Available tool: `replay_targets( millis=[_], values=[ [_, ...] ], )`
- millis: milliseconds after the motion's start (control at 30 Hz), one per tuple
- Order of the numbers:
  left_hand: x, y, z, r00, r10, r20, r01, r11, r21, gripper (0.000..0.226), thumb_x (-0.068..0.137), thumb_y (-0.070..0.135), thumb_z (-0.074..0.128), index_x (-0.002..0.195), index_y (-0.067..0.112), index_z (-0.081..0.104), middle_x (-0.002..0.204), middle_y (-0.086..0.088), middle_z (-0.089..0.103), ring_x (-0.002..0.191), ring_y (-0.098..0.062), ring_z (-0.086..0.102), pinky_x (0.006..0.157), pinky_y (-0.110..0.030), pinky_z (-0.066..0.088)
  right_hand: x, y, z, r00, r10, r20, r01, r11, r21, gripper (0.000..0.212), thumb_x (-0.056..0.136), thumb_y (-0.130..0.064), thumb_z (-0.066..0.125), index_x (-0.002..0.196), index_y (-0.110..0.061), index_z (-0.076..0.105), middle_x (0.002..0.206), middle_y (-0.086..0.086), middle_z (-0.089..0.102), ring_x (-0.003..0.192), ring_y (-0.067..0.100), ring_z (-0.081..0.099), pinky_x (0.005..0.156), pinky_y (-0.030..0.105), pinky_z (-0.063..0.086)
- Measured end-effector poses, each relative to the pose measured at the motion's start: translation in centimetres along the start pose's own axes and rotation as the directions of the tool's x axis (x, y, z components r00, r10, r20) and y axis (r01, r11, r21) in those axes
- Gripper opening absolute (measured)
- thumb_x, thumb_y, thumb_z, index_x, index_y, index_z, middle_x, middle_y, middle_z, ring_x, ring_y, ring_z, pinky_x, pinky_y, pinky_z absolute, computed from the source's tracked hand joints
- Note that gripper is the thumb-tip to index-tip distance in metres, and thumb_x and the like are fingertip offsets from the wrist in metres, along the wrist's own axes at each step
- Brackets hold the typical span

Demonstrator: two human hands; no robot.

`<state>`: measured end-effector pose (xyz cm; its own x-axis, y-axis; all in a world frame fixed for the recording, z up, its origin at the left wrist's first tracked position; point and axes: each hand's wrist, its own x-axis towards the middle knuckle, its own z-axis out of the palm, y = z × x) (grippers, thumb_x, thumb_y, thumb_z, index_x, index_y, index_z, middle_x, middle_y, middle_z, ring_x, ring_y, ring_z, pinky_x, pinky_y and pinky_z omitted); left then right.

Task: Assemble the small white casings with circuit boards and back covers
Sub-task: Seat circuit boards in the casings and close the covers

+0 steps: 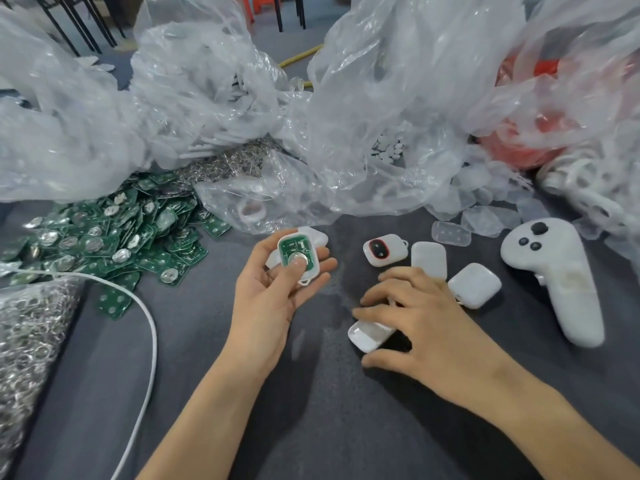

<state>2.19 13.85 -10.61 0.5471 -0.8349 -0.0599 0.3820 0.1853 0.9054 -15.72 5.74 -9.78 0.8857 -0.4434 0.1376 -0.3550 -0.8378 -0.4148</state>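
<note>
Holding the casing (pixel 309 268), circuit board (pixel 293 250) seated, in your left hand (pixel 273 296), fingers clamped round it | right hand (pixel 419 323) fingers spread, resting on a back cover (pixel 369 337) on the counter (pixel 311 417) | next: lift cover, align, snap on.

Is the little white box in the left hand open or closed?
Open. The green circuit board and silver battery show inside the casing held by the left hand; no cover is on it.
</note>
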Motion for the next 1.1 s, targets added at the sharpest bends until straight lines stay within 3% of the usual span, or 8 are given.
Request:
replay_targets(
  millis=[67,133,267,433,633,833,967,1100],
  values=[
    [-0.1,0.0,0.2,1.0,-0.025,0.018,0.025,0.999,-0.021,0.025,0.094,-0.002,0.048,0.109,0.013,0.06,0.099,-0.017,0.072,0.093,-0.03,0.071,0.073,-0.027,0.057,0.1,-0.5,0.0,0.993,-0.075,-0.092,0.076,0.997,0.006,0.025,0.072,-0.023,0.078,0.096,-0.018,0.076,0.092,-0.006,0.069,0.091,0.019,0.063,0.078,0.032,0.049],
    [-0.1,-0.1,0.3,0.998,-0.058,0.034,0.06,0.997,-0.04,0.022,0.091,0.0,0.05,0.107,0.012,0.06,0.099,-0.02,0.071,0.092,-0.032,0.071,0.073,-0.028,0.057,0.1,-0.5,-0.2,0.984,-0.03,-0.175,0.065,0.978,0.199,0.024,0.079,-0.015,0.075,0.097,-0.03,0.073,0.09,-0.011,0.07,0.079,0.01,0.063,0.072,0.026,0.05],
    [-0.2,-0.1,0.5,0.994,-0.104,0.044,0.107,0.991,-0.075,0.025,0.082,0.009,0.057,0.107,0.009,0.061,0.101,-0.025,0.07,0.093,-0.034,0.071,0.073,-0.03,0.057,0.2,-0.8,-0.2,0.933,0.352,-0.078,-0.164,0.607,0.778,0.051,0.079,-0.007,0.073,0.114,-0.042,0.062,0.084,-0.016,0.068,0.063,0.009,0.067,0.059,0.018,0.054],
    [0.1,0.1,0.1,0.99,-0.136,0.021,0.137,0.983,-0.12,0.022,0.094,-0.001,0.047,0.108,0.008,0.06,0.101,-0.024,0.07,0.093,-0.033,0.071,0.071,-0.029,0.057,0.0,-3.1,2.1,0.919,0.393,0.035,-0.254,0.524,0.813,0.031,0.086,-0.011,0.067,0.109,-0.031,0.065,0.092,-0.008,0.069,0.074,0.013,0.071,0.063,0.024,0.058],
    [0.3,0.2,0.2,0.989,-0.145,0.035,0.148,0.978,-0.148,0.021,0.097,0.004,0.044,0.112,0.006,0.059,0.104,-0.024,0.07,0.095,-0.034,0.07,0.072,-0.029,0.057,-0.1,-1.8,0.7,0.929,0.369,-0.043,-0.24,0.684,0.689,0.036,0.097,-0.008,0.046,0.126,-0.024,0.059,0.111,-0.02,0.057,0.106,0.011,0.061,0.085,0.027,0.055],
    [0.6,0.3,-0.3,0.98,-0.184,0.08,0.196,0.963,-0.183,0.025,0.095,0.006,0.044,0.115,0.003,0.06,0.107,-0.026,0.068,0.099,-0.035,0.068,0.073,-0.029,0.057,0.5,-0.1,-2.5,0.993,0.103,0.063,-0.112,0.977,0.18,0.056,0.087,0.008,0.047,0.125,-0.031,0.06,0.115,-0.019,0.05,0.1,0.002,0.052,0.081,0.01,0.041],
    [0.7,0.1,-0.5,0.971,-0.201,0.127,0.222,0.957,-0.186,0.029,0.09,0.004,0.047,0.115,0.006,0.061,0.109,-0.026,0.068,0.1,-0.036,0.068,0.077,-0.031,0.057,2.0,0.2,-3.0,0.949,-0.029,0.314,0.063,0.993,-0.098,0.067,0.09,0.002,0.045,0.136,-0.046,0.041,0.133,-0.018,0.032,0.102,0.005,0.045,0.073,0.015,0.032],
    [0.6,0.0,-0.4,0.972,-0.171,0.158,0.196,0.967,-0.163,0.037,0.082,0.004,0.053,0.118,0.009,0.06,0.11,-0.023,0.068,0.096,-0.033,0.07,0.076,-0.03,0.057,3.7,-0.3,-3.2,0.88,-0.112,0.461,0.245,0.939,-0.24,0.063,0.089,-0.003,0.045,0.136,-0.043,0.04,0.14,-0.021,0.029,0.114,0.011,0.049,0.086,0.028,0.043]
  ],
)
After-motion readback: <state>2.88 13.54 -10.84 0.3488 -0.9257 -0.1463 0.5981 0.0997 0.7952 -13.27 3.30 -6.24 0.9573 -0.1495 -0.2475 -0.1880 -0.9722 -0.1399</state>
